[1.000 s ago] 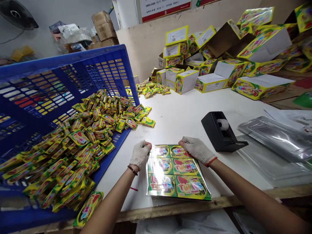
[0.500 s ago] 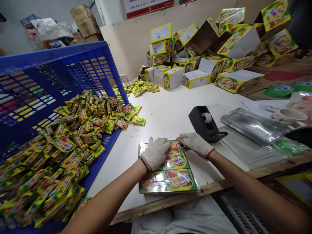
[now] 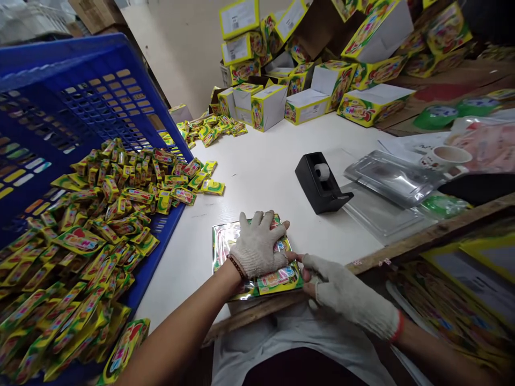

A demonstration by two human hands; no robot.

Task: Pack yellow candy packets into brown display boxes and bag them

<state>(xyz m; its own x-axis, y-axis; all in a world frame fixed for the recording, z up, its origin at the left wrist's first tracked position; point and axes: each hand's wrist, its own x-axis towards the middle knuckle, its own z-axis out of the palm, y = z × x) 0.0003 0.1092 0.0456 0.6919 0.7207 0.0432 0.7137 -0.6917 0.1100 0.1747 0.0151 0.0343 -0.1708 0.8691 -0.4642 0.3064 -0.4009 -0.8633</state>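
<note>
A flat pack of bright green and yellow printed boxes (image 3: 277,282) under a shiny clear plastic cover lies at the table's near edge. My left hand (image 3: 257,244), in a white knitted glove with bare fingertips, rests flat on top of it with fingers spread. At the pack's near right corner, my right hand (image 3: 341,292), gloved the same way, has its fingers bent and its thumb and fingertips against the edge. Its lower fingers are partly hidden below the corner. A black tape dispenser (image 3: 317,185) stands beyond the pack to the right.
On the left a tipped blue plastic crate (image 3: 148,110) spills many small yellow-green packets (image 3: 132,195) onto the white table (image 3: 257,177). Printed cartons (image 3: 269,107) are piled at the back. Clear plastic trays (image 3: 396,177) and a cup (image 3: 446,158) stand right.
My right hand has moved from the pack's far right corner to its near right corner. My left hand's fingers have spread wider on top. The view has shifted.
</note>
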